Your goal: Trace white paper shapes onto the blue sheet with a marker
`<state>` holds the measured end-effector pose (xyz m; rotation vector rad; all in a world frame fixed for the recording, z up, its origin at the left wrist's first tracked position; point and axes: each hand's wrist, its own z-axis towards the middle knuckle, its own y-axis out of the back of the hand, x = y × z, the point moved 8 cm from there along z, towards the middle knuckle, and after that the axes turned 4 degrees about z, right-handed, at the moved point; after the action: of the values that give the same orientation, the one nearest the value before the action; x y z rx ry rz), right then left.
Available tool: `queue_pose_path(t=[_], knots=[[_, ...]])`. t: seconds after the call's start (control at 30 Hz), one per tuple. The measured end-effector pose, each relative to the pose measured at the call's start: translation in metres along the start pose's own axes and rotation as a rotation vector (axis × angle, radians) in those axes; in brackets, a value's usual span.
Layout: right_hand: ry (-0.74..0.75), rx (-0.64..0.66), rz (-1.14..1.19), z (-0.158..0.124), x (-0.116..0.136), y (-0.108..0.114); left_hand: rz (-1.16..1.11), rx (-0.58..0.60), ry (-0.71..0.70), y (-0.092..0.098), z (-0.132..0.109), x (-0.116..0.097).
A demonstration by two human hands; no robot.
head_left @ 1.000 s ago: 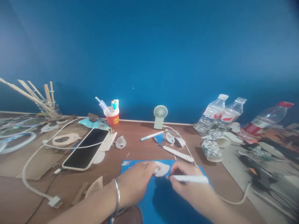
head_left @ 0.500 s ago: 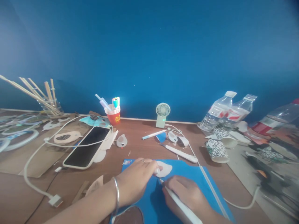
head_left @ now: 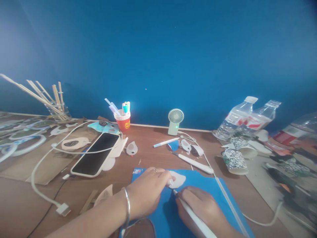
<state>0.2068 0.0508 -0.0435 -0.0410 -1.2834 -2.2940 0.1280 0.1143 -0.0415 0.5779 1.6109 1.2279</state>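
My left hand (head_left: pixel 148 190), with a ring and a silver bangle, is closed at the near-left end of a white leaf-shaped paper cutout (head_left: pixel 179 179). A small white bit shows at its thumb tip; I cannot make out what it is. My right hand (head_left: pixel 199 208) grips a white pen (head_left: pixel 194 216), its tip just below the cutout and close to my left fingers. Both hands rest over a blue sheet (head_left: pixel 165 215) on the brown table. A dark rounded shape with a pale edge shows by the sheet's near-left part.
A white craft knife (head_left: pixel 195 163), a marker (head_left: pixel 165 142) and small bird cutouts (head_left: pixel 131 148) lie beyond the sheet. Further back stand a mini fan (head_left: pixel 175 117) and a red cup (head_left: pixel 123 122) of pens. A phone (head_left: pixel 96 155) lies left; bottles (head_left: pixel 235 115) and a patterned cup (head_left: pixel 234 161) are right.
The whole view has shifted slightly, so things appear a little further right. Both hands keep nearly the same pose at the cutout, the pen still in my right hand.
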Motion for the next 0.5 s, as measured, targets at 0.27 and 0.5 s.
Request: queue_pose_path(t=[0.27, 0.5], knots=[[0.005, -0.004, 0.020, 0.0089, 0.0059, 0.0077, -0.012, 0.010, -0.014, 0.0007, 0.0002, -0.0024], [-0.084, 0.013, 0.026, 0.0040, -0.0031, 0.0039, -0.012, -0.005, -0.026, 0.0013, 0.0003, -0.0030]])
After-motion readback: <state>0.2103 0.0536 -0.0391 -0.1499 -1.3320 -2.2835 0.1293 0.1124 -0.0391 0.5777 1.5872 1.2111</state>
